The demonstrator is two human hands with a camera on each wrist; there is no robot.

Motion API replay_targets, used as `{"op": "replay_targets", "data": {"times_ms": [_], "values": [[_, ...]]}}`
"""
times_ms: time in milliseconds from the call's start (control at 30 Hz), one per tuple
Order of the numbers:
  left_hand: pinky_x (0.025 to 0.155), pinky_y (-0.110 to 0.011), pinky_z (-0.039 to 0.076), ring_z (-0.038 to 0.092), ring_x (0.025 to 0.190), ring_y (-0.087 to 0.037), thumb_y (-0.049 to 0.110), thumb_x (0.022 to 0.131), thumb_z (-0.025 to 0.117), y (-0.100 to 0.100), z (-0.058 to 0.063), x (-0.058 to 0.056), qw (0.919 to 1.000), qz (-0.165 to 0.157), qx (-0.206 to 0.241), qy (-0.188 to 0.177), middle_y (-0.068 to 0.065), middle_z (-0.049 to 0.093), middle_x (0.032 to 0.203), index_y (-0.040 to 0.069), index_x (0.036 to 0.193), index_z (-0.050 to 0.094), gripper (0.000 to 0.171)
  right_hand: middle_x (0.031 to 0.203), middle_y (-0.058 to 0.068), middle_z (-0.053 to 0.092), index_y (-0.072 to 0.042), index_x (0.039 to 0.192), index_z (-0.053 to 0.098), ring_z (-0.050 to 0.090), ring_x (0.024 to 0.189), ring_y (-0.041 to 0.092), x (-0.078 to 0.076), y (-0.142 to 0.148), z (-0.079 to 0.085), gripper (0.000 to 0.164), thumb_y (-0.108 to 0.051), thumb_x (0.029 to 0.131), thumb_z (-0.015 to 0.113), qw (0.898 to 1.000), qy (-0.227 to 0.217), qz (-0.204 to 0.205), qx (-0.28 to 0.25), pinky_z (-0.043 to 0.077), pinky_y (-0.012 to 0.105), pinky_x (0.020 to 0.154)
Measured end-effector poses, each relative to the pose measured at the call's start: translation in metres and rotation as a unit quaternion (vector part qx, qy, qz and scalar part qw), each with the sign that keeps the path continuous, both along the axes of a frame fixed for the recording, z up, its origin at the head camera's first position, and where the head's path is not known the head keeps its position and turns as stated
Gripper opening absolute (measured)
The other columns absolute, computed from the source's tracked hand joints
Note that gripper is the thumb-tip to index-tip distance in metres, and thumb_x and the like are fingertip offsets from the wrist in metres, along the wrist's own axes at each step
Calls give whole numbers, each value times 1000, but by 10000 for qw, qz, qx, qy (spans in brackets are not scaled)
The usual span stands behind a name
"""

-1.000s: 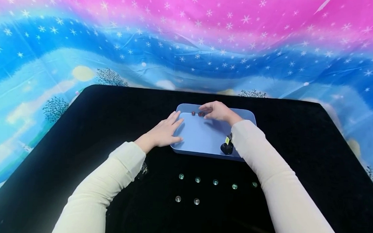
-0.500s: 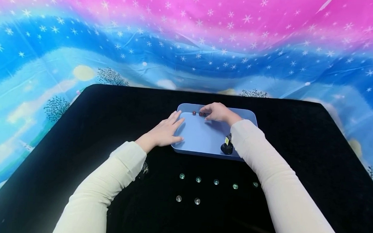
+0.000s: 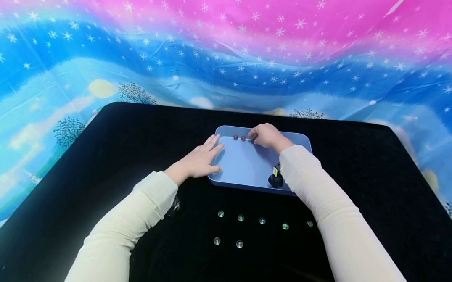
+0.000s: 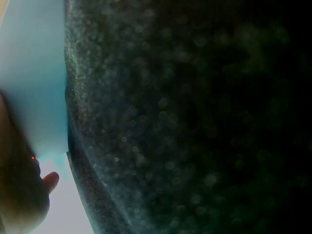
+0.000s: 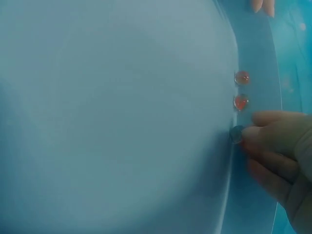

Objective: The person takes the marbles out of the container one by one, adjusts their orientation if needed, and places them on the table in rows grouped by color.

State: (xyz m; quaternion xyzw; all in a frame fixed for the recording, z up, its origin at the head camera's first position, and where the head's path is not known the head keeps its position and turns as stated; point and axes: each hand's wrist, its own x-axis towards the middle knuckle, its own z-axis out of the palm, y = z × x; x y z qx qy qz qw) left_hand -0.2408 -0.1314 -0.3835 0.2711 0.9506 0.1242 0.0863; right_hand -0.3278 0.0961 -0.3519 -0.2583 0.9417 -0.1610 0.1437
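Inside the far edge of a shallow blue tray [image 3: 244,163] my right hand [image 3: 265,135] reaches down. In the right wrist view, its thumb and fingers pinch a dark glass marble [image 5: 236,134] at the foot of the tray's wall; the head view hides that marble behind the hand. Beside it, along the same wall, lie two glass marbles with red inside, a nearer red marble [image 5: 241,102] and a farther red marble [image 5: 242,78]. My left hand [image 3: 198,158] rests at the tray's left rim with fingers spread and holds nothing.
On the black cloth-covered table [image 3: 165,134], several clear marbles [image 3: 240,218] form a row in front of the tray. Two more clear marbles [image 3: 239,244] lie nearer. A black wrist camera [image 3: 275,179] hangs under the right sleeve, over the tray. A patterned curtain [image 3: 230,53] stands behind.
My right hand's fingers have drawn together and moved slightly right, leaving two red marbles in full sight. The left hand stays in place.
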Motion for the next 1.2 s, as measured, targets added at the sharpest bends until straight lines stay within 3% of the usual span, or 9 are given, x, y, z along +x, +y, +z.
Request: {"op": "replay_targets", "data": {"times_ms": [300,533,1200], "values": [[100,-42,13,-10,129,-22,42,84,47,2,2,1,10000,7,15,-7,-9,-8,144,8,139,15,71,99,10,62,-4,103,63,54,96,24,-2,6,-3,26,4,80,56,9999,-18,40,131,42,34,79],[100,-42,13,-10,129,-22,42,84,46,2,2,1,10000,-46,38,-13,-9,-8,144,8,139,15,72,99,11,62,-1,104,62,55,95,23,3,11,4,25,2,81,56,9996,-90,-120,-259,43,34,77],[100,-43,13,-9,129,-23,45,84,45,0,1,1,9999,-71,13,70,-11,-5,144,7,139,16,73,102,4,61,-8,108,61,55,94,18,24,14,21,25,-13,84,56,9931,-164,-549,-1021,43,33,76]]}}
